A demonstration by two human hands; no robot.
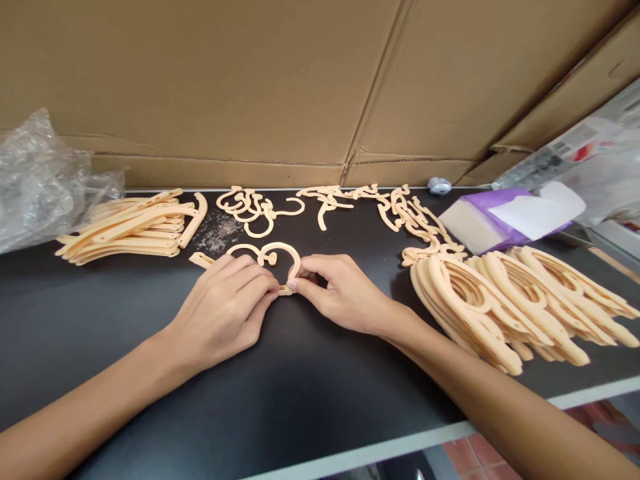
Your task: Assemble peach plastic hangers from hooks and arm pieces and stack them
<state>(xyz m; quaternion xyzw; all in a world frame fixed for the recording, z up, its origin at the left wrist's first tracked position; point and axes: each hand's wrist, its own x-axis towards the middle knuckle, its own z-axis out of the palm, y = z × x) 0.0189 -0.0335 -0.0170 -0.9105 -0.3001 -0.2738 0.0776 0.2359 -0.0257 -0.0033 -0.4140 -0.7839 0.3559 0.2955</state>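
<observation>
A peach-coloured plastic hook piece (pixel 280 257) with a curled loop lies on the black table (pixel 300 387) between both hands. My left hand (pixel 225 310) covers its left part, with the fingers closed and pinching it. My right hand (pixel 340 290) pinches its right end between thumb and fingertips. The two hands meet at the piece's lower edge.
A pile of long peach strips (pixel 135 227) lies at the left. Loose cut-off scraps (pixel 260 210) and more scraps (pixel 415 217) lie along the back. A big stack of hook pieces (pixel 515 300) sits right. There is a purple pad (pixel 500 217), crumpled plastic (pixel 35 180), and a cardboard wall (pixel 300 87) behind.
</observation>
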